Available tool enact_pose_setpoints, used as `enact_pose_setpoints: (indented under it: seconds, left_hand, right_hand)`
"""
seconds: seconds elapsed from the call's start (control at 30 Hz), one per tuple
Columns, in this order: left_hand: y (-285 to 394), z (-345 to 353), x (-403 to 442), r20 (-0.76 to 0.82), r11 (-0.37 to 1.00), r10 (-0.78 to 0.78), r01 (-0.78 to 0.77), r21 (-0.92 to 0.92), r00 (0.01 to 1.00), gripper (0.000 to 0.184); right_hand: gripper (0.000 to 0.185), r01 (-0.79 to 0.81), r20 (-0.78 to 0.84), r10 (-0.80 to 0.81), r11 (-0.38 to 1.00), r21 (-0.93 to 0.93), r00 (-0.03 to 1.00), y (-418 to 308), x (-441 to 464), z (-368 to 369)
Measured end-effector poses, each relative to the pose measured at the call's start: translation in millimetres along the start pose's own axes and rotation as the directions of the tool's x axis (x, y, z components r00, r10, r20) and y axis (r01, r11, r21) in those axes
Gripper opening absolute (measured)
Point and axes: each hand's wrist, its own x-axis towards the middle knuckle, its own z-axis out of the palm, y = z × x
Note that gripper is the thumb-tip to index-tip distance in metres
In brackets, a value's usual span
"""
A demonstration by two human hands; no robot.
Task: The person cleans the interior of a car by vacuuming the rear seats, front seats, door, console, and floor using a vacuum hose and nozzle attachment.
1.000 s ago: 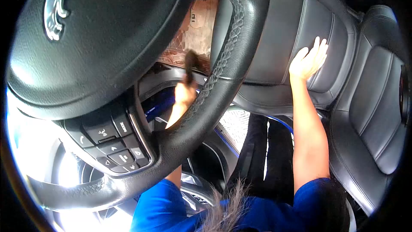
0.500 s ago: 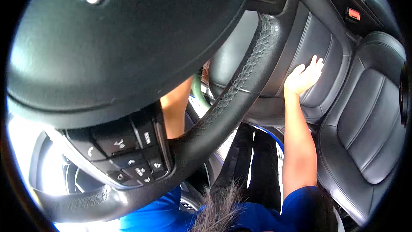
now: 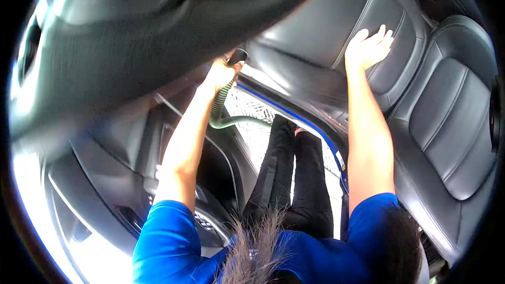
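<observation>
Trailing below the left hand (image 3: 221, 73), a ribbed green hose (image 3: 218, 108) is gripped near its black end piece (image 3: 238, 57), which is seen just beside the edge of the seat cushion (image 3: 315, 26). The fingers of that hand are curled around the hose and partly hidden. Farther down, the hose is bent round to the side and is lost from sight behind the dark trousers (image 3: 276, 163). By the right hand (image 3: 368, 48) nothing is held; its fingers are loosely spread over the seat cushion, though how firmly it is pressed there cannot be told.

Half a second ago, the left hand was hidden behind the steering wheel (image 3: 231, 21), with only part of the forearm (image 3: 187, 137) shown; now the hand and the black end piece have been brought into view. The wheel is now blurred, and its buttons, seen before, are out of sight. The right hand is kept over the same part of the cushion.

Close above the left hand, movement is bounded by the wheel's rim; on the other side, by the seat cushion. The blue-edged door sill (image 3: 302, 118) is set slantwise below the cushion. Free room is left over the pale ground (image 3: 252, 139) between that sill and the door (image 3: 100, 179). At its far side, the cushion is met by the backrest (image 3: 457, 126)
</observation>
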Motion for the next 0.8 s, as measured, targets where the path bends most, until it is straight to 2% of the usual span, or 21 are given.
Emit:
enact_pose_setpoints:
  seconds: [0.1,0.17,0.2,0.27,0.3,0.37,0.4,0.43,0.5,0.53,0.57,0.6,0.63,0.67,0.7,0.73,0.77,0.8]
  left_hand:
    - [-44.5,13.2,-29.6,-0.070,0.992,0.076,-0.082,-0.100,0.995,0.068]
    - [-51.8,21.9,-63.2,-0.092,0.992,0.027,-0.038,-0.121,0.995,0.071]
    - [-57.4,25.4,-75.0,-0.120,0.993,0.038,-0.051,-0.106,0.992,0.068]
    - [-64.9,31.6,-102.5,-0.171,0.993,0.102,-0.110,-0.042,0.980,0.069]
    - [-61.9,34.5,-123.7,-0.152,0.999,0.029,-0.036,-0.040,0.988,0.067]
    - [-62.7,43.5,-158.4,-0.177,0.999,0.032,-0.037,-0.024,0.984,0.064]
    - [-76.0,52.1,-167.2,-0.152,0.991,0.007,-0.027,-0.131,0.988,0.066]
    - [-81.3,56.6,-182.2,-0.115,0.988,0.027,-0.044,-0.146,0.993,0.062]
    - [-84.5,62.7,-206.3,-0.082,0.979,-0.014,-0.003,-0.205,0.997,0.060]
    - [-85.3,64.8,-217.5,-0.119,0.951,-0.059,0.019,-0.308,0.991,0.062]
    - [-88.9,67.5,-218.5,-0.179,0.933,-0.124,0.053,-0.356,0.976,0.063]
    - [-104.2,74.8,-205.5,-0.352,0.957,-0.070,-0.037,-0.289,0.934,0.061]
    - [-123.2,83.1,-183.9,-0.518,0.971,-0.008,-0.117,-0.208,0.855,0.059]
    - [-133.4,83.7,-162.8,-0.572,0.993,-0.005,-0.065,-0.101,0.820,0.059]
    - [-132.1,78.8,-144.5,-0.612,0.996,0.064,-0.089,-0.011,0.788,0.060]
    - [-130.8,77.0,-132.3,-0.590,0.999,0.044,-0.034,0.029,0.806,0.060]
    - [-128.6,78.4,-122.3,-0.569,0.997,0.029,0.014,0.070,0.822,0.060]
    - [-124.2,84.6,-125.5,-0.571,0.996,0.084,-0.058,0.063,0.816,0.061]
  right_hand:
    - [0.071,0.028,0.034,-0.030,0.998,0.061,0.999,13.7,-4.3,-6.2]
    - [0.083,0.092,0.271,-0.123,0.988,0.124,0.955,29.2,5.2,-13.5]
    - [0.089,0.077,0.359,-0.168,0.964,0.255,0.918,38.5,6.1,-22.5]
    - [0.089,0.006,0.514,-0.171,0.952,0.305,0.840,41.7,-8.2,-42.7]
    - [0.088,-0.035,0.583,-0.163,0.949,0.314,0.796,37.7,-19.4,-56.5]
    - [0.083,-0.090,0.682,-0.216,0.919,0.384,0.699,23.5,-57.3,-86.1]
    - [0.080,-0.009,0.691,-0.273,0.927,0.376,0.670,16.3,-81.7,-99.2]
    - [0.078,0.070,0.698,-0.326,0.927,0.369,0.637,10.1,-100.9,-111.4]
    - [0.074,0.039,0.676,-0.320,0.918,0.396,0.664,-0.8,-117.5,-137.2]
    - [0.070,0.099,0.493,-0.345,0.883,0.459,0.798,8.0,-133.0,-129.1]
    - [0.060,0.115,0.326,-0.375,0.789,0.603,0.868,-11.7,-141.7,-160.0]
    - [0.048,0.222,0.193,-0.466,0.695,0.684,0.863,-23.6,-150.0,-179.6]
    - [0.036,0.292,0.129,-0.553,0.607,0.739,0.823,-27.5,-166.1,-186.6]
    - [0.026,0.390,0.142,-0.702,0.539,0.746,0.698,-29.9,-176.6,-193.8]
    - [0.025,0.276,0.268,-0.717,0.544,0.792,0.644,-25.4,-197.5,-184.3]
    - [0.028,-0.046,0.577,-0.571,0.687,0.725,0.584,-22.3,-221.2,-176.4]
    - [0.031,-0.306,0.779,-0.368,0.768,0.563,0.509,-10.4,-245.8,-158.5]
    - [0.034,-0.518,0.863,-0.205,0.727,0.450,0.462,5.2,-263.8,-129.3]
